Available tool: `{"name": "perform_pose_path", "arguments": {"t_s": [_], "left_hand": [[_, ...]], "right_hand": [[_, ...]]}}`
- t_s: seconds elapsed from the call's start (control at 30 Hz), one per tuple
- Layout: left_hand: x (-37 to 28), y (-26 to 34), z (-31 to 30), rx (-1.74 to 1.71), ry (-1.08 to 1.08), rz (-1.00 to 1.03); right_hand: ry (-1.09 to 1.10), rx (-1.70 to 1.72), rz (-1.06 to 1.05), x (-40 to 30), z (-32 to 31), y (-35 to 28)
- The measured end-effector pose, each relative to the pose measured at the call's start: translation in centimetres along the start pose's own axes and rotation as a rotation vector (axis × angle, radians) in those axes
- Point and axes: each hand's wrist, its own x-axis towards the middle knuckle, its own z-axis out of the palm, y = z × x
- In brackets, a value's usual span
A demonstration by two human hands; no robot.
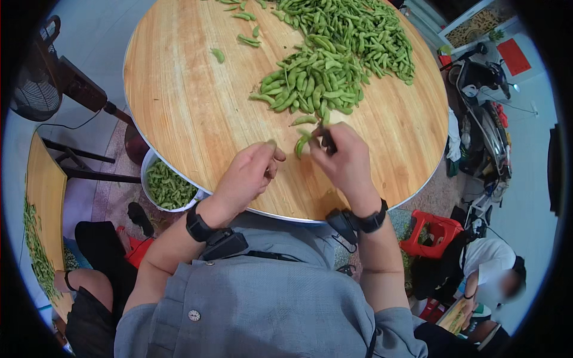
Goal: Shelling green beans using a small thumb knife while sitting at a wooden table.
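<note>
A round wooden table (179, 103) lies before me with a large heap of green soybean pods (313, 80) on its far middle and right. My right hand (344, 152) is over the table just below the heap, its fingers closed on dark-handled scissors, as far as the blur lets me tell. Green pods (301, 145) show at its fingertips. My left hand (255, 172) is to the left of it, fingers curled, above the near part of the table; nothing is visible in it. A loose pod (304, 120) lies between the heap and my right hand.
A white bucket (145, 179) of pods stands under the table's left near edge. Several loose pods (218, 55) lie on the far left of the top. A red plastic stool (418, 232) stands at right. Other people sit at wooden tables at lower left and lower right. A fan (38, 98) is at left.
</note>
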Motion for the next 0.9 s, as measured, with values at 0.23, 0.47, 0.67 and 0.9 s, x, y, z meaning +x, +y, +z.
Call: {"name": "perform_pose_path", "arguments": {"t_s": [0.23, 0.47, 0.67, 0.9], "left_hand": [[0.5, -0.1, 1.0, -0.050, -0.224, -0.102], [0.0, -1.0, 1.5, -0.170, -0.116, -0.108], [-0.5, -0.5, 1.8, -0.026, -0.200, -0.116], [-0.4, -1.2, 1.0, 0.039, -0.268, -0.075]], "right_hand": [[-0.019, 0.211, -0.111, -3.2, -0.2, -0.1], [-0.412, 1.078, 0.598, -5.6, -1.0, -2.6], [-0.470, 1.173, 0.621, -5.5, -1.7, -2.8], [-0.536, 1.365, 0.757, -5.2, -2.6, -2.8]]}}
